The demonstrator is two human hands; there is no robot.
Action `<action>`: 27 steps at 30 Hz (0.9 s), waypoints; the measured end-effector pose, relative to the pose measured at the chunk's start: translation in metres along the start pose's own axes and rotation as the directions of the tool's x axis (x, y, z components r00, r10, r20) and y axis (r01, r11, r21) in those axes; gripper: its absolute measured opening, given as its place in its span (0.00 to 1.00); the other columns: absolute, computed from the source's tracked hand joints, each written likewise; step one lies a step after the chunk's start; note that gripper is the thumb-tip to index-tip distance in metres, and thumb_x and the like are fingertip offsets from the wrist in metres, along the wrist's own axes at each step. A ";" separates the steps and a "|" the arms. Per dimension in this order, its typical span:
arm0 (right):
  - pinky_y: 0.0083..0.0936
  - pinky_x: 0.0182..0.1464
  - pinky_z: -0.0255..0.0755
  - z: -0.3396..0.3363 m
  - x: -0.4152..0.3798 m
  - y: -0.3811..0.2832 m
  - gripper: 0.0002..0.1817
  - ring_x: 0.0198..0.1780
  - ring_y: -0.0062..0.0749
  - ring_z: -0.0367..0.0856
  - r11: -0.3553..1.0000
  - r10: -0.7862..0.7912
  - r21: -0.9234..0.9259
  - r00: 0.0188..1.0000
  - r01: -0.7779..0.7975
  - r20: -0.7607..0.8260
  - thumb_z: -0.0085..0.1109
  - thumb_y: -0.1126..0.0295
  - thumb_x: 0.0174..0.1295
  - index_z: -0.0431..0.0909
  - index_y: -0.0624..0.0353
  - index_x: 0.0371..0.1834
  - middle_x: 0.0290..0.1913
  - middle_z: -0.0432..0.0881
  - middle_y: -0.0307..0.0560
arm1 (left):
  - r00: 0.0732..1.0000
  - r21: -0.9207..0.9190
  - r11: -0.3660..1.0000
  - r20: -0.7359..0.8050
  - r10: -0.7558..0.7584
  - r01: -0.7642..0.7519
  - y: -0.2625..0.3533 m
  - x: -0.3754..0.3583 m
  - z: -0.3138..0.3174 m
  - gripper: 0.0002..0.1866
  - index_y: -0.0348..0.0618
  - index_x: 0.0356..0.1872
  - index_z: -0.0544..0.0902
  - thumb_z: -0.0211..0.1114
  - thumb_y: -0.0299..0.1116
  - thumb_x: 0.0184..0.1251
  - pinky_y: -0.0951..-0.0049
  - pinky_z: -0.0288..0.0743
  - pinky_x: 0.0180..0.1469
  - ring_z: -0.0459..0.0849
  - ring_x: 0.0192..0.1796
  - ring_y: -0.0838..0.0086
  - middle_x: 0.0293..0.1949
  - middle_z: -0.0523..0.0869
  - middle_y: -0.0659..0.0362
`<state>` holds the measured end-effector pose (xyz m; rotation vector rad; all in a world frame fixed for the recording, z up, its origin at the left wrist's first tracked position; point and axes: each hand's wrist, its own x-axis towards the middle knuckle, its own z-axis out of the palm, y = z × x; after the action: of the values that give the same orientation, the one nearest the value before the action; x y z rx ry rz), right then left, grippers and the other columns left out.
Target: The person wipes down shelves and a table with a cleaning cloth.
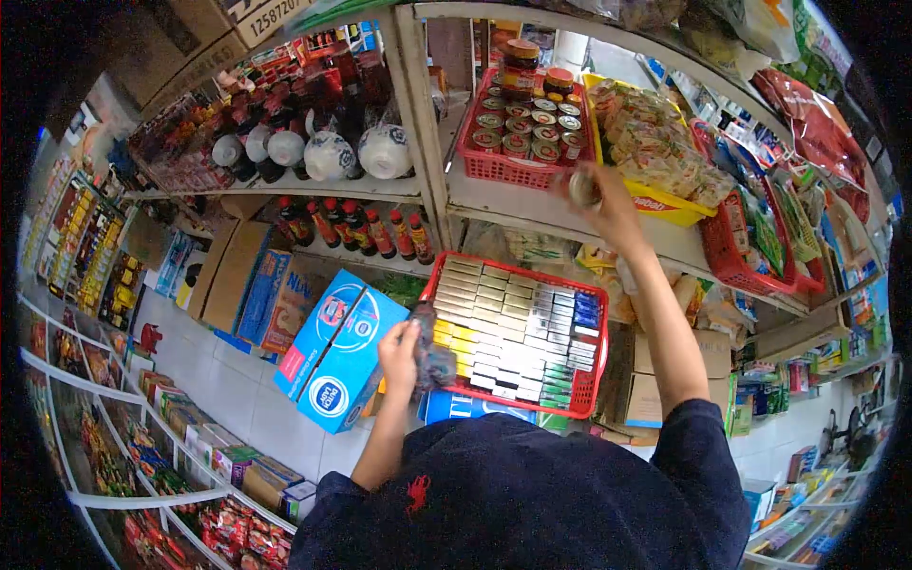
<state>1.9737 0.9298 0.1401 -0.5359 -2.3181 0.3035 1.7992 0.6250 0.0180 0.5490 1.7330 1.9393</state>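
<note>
The left hand is closing its fingers around a dark cloth, which is overhanging the left edge of the lower red basket of small boxes. Farther out, the right hand is gripping a blurred can, fingers curled around it, and is holding it beside the upper red basket of upright cans on the shelf.

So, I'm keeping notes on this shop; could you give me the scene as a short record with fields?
Left hand: gripping a dark patterned cloth
Right hand: holding a small can, blurred
Upper shelf: red basket of cans and jars; yellow basket of packets beside it
Below: lower red basket of small boxes in rows
Left of that: blue Dutch Lady carton
Unclear: label on the held can
</note>
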 end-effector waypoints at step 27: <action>0.33 0.61 0.56 0.107 -0.086 -0.037 0.30 0.59 0.42 0.63 0.901 -0.150 0.425 0.856 -0.089 0.496 0.61 0.54 0.48 0.68 0.58 0.53 0.55 0.68 0.52 | 0.981 -0.312 0.947 -0.150 -0.125 0.073 0.018 -0.082 -0.002 0.10 0.36 0.41 0.73 0.50 0.31 0.63 0.79 0.70 0.34 0.75 0.31 0.79 0.30 0.76 0.62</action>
<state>1.9437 0.8507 0.0256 -0.1961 -2.6437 1.0376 1.8624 0.5731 0.0371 0.1867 1.4800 2.1772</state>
